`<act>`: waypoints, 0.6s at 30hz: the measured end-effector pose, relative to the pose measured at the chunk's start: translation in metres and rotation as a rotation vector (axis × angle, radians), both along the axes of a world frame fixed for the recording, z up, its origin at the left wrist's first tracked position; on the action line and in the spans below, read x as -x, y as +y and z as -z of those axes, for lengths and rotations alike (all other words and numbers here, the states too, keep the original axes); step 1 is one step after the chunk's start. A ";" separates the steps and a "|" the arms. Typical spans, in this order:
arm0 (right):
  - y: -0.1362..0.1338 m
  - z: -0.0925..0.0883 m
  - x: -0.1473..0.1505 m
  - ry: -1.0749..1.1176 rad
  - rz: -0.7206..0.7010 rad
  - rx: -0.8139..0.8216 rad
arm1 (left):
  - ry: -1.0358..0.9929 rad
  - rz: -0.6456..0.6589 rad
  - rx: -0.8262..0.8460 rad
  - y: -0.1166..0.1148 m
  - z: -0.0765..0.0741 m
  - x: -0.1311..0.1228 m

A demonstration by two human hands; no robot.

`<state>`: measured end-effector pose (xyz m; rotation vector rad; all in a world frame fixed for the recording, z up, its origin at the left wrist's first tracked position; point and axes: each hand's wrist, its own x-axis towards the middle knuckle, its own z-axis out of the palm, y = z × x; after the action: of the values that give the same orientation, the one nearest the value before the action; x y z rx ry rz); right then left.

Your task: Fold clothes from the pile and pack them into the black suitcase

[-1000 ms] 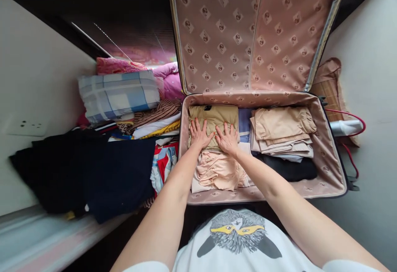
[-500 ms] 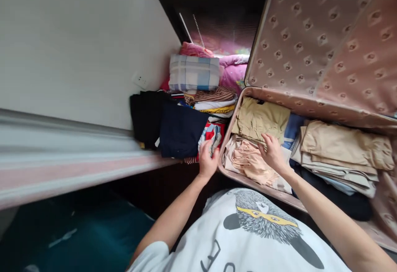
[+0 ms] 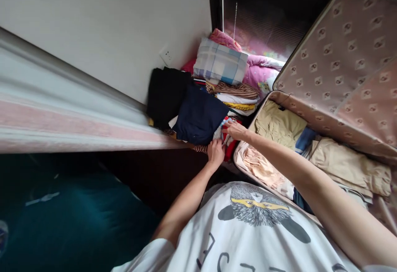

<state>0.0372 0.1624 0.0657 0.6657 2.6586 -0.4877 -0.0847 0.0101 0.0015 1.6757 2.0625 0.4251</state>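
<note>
Left hand (image 3: 216,152) and right hand (image 3: 237,131) rest on the red patterned clothing (image 3: 229,149) between them, fingers bent; whether they pinch it cannot be told. Navy folded cloth (image 3: 201,113) lies just left of both, the open suitcase (image 3: 325,122) just right. Getting hold of the red clothing seems the step; lifting it calls for fingers beneath its edges.

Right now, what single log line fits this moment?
left hand: at red-patterned cloth | right hand: at same cloth | beside: folded navy cloth | suitcase: open, clothes inside
</note>
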 end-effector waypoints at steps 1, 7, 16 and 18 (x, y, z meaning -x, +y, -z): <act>0.000 0.004 0.004 -0.020 -0.017 -0.017 | -0.011 0.016 -0.009 0.001 -0.001 -0.002; 0.006 -0.005 0.001 -0.005 -0.124 -0.059 | -0.061 -0.039 -0.130 -0.009 -0.011 -0.003; 0.018 -0.055 0.001 0.125 -0.101 0.230 | -0.440 0.008 -0.256 -0.001 -0.020 0.005; 0.019 -0.057 0.006 0.111 -0.054 0.235 | -0.579 -0.043 -0.143 0.010 -0.016 0.009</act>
<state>0.0310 0.1810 0.1231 0.5082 2.6546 -0.8281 -0.0938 0.0202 0.0175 1.3688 1.6651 0.9644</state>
